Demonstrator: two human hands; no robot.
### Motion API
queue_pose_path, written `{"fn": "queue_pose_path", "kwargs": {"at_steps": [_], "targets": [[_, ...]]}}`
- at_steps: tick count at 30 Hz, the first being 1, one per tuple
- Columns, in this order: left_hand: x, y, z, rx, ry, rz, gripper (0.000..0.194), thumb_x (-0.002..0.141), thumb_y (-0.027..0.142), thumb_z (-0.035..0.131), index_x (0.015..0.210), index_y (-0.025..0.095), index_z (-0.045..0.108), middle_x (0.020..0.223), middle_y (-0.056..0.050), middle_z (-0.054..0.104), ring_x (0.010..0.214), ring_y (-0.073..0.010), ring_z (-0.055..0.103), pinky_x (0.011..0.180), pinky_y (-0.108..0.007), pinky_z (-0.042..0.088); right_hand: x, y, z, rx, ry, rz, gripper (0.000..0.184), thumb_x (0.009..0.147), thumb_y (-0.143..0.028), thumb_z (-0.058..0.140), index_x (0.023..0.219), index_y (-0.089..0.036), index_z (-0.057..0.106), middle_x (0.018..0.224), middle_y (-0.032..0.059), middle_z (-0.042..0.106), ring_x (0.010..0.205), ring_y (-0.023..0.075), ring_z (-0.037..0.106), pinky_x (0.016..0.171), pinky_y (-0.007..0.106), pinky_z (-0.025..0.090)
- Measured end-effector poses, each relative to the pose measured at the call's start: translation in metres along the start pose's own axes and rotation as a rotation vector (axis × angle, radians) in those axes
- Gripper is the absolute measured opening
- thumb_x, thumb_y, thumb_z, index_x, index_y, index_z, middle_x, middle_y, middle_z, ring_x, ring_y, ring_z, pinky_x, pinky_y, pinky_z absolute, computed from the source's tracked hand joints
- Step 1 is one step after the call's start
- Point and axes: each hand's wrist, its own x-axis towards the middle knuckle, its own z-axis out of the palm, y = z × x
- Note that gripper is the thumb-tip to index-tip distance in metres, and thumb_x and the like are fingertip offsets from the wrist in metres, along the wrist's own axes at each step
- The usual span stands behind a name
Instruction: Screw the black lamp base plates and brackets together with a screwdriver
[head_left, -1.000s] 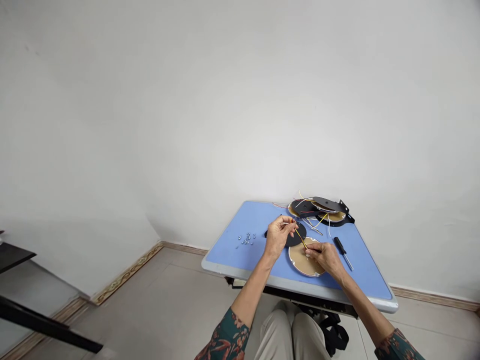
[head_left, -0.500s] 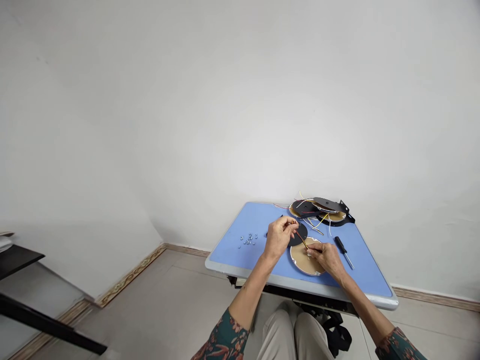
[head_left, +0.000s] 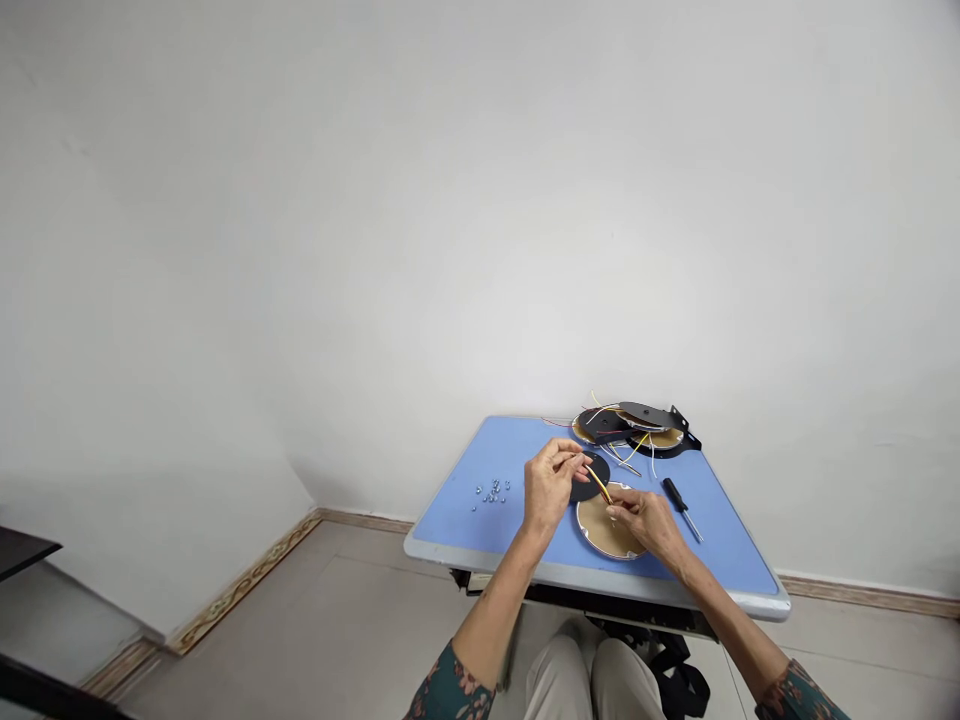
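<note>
The yellow wire (head_left: 599, 485) is passing between my two hands, just above the far edge of the one tan disc (head_left: 596, 530). My left hand (head_left: 550, 485) is closed in a pinch and is gripping the upper end of the wire. My right hand (head_left: 649, 525) is also closing on the wire, at its lower end, and its fingers (head_left: 619, 510) are just over the tan disc. I cannot tell if they are touching the disc.

One black round plate (head_left: 589, 480) is lying just beyond the tan disc. Farther beyond it, one pile of black plates and tan discs (head_left: 628, 428) is sitting with many loose wires in yellow, white and red. To the right of the tan disc, one screwdriver with a black handle (head_left: 681, 508) is lying. To its left, one small group of silver nuts (head_left: 493, 491) is lying, too small for an exact count.

All of these are resting on one blue table top (head_left: 465, 490) with a grey edge. Below the tan disc, my two knees in beige trousers (head_left: 592, 680) are showing. Behind the table, a white wall (head_left: 450, 250) is rising from a tiled floor (head_left: 300, 610).
</note>
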Motion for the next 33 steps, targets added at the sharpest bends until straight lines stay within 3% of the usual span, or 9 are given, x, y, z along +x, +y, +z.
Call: {"fn": "queue_pose_path", "kwargs": {"at_steps": [4, 7, 9, 13, 18, 23, 28, 33], "targets": [[-0.006, 0.005, 0.006, 0.042, -0.01, 0.029, 0.012, 0.083, 0.029, 0.069, 0.086, 0.018, 0.066, 0.076, -0.004, 0.075, 0.072, -0.0174, 0.072, 0.07, -0.027, 0.057, -0.002, -0.041, -0.009, 0.102, 0.148, -0.246, 0.041, 0.089, -0.046, 0.057, 0.119, -0.022, 0.072, 0.118, 0.0111, 0.074, 0.11, 0.0288, 0.066, 0.095, 0.04, 0.048], [-0.009, 0.008, 0.009, 0.094, -0.021, 0.063, 0.008, 0.082, 0.026, 0.069, 0.083, 0.019, 0.067, 0.077, -0.003, 0.074, 0.074, -0.0177, 0.072, 0.072, -0.026, 0.056, 0.002, -0.066, -0.012, 0.21, 0.104, -0.247, 0.033, 0.094, -0.045, 0.052, 0.104, -0.021, 0.071, 0.094, 0.0082, 0.074, 0.084, 0.0218, 0.068, 0.079, 0.033, 0.051], [-0.01, 0.009, 0.01, 0.103, -0.03, 0.059, 0.008, 0.082, 0.026, 0.069, 0.082, 0.019, 0.067, 0.076, -0.002, 0.073, 0.068, -0.0163, 0.07, 0.068, -0.025, 0.054, 0.005, -0.074, -0.01, 0.307, 0.037, -0.2, 0.034, 0.095, -0.049, 0.05, 0.09, -0.02, 0.067, 0.073, 0.0033, 0.067, 0.063, 0.0166, 0.06, 0.063, 0.028, 0.048], [-0.01, 0.008, 0.009, 0.073, -0.035, 0.017, 0.008, 0.082, 0.027, 0.068, 0.082, 0.019, 0.066, 0.075, -0.001, 0.073, 0.064, -0.0152, 0.068, 0.06, -0.023, 0.051, 0.005, -0.076, -0.001, 0.462, -0.034, -0.16, 0.036, 0.093, -0.054, 0.053, 0.082, -0.02, 0.061, 0.058, -0.0026, 0.054, 0.05, 0.0121, 0.047, 0.053, 0.025, 0.039], [-0.012, 0.002, 0.01, 0.071, 0.0, 0.052, 0.006, 0.082, 0.025, 0.068, 0.083, 0.019, 0.068, 0.081, -0.003, 0.073, 0.076, -0.0172, 0.072, 0.072, -0.025, 0.054, 0.004, -0.075, 0.009, 0.549, 0.094, -0.137, 0.044, 0.088, -0.057, 0.059, 0.066, -0.019, 0.054, 0.06, -0.0018, 0.051, 0.055, 0.0112, 0.042, 0.054, 0.025, 0.036], [-0.014, -0.008, 0.007, 0.026, 0.003, 0.073, 0.011, 0.081, 0.029, 0.071, 0.079, 0.018, 0.07, 0.078, -0.002, 0.071, 0.073, -0.0163, 0.066, 0.072, -0.027, 0.053, 0.0, -0.072, 0.01, 0.451, 0.157, -0.146, 0.043, 0.088, -0.054, 0.058, 0.064, -0.019, 0.061, 0.061, 0.0002, 0.055, 0.061, 0.0143, 0.048, 0.061, 0.026, 0.041], [-0.02, -0.013, 0.004, 0.002, -0.004, 0.002, 0.015, 0.075, 0.03, 0.077, 0.075, 0.017, 0.07, 0.078, -0.002, 0.068, 0.075, -0.0153, 0.062, 0.073, -0.026, 0.051, -0.013, -0.069, 0.004, 0.26, 0.127, -0.157, 0.039, 0.093, -0.05, 0.052, 0.095, -0.02, 0.076, 0.058, -0.0007, 0.054, 0.055, 0.0143, 0.046, 0.057, 0.027, 0.039], [-0.017, -0.029, -0.013, -0.004, -0.15, -0.174, 0.021, 0.07, 0.031, 0.08, 0.078, 0.015, 0.069, 0.074, -0.002, 0.067, 0.069, -0.0141, 0.061, 0.067, -0.025, 0.05, -0.026, -0.064, -0.001, 0.121, 0.075, -0.212, 0.039, 0.095, -0.046, 0.048, 0.083, -0.02, 0.075, 0.065, 0.0039, 0.063, 0.059, 0.0162, 0.053, 0.062, 0.027, 0.042]]}}
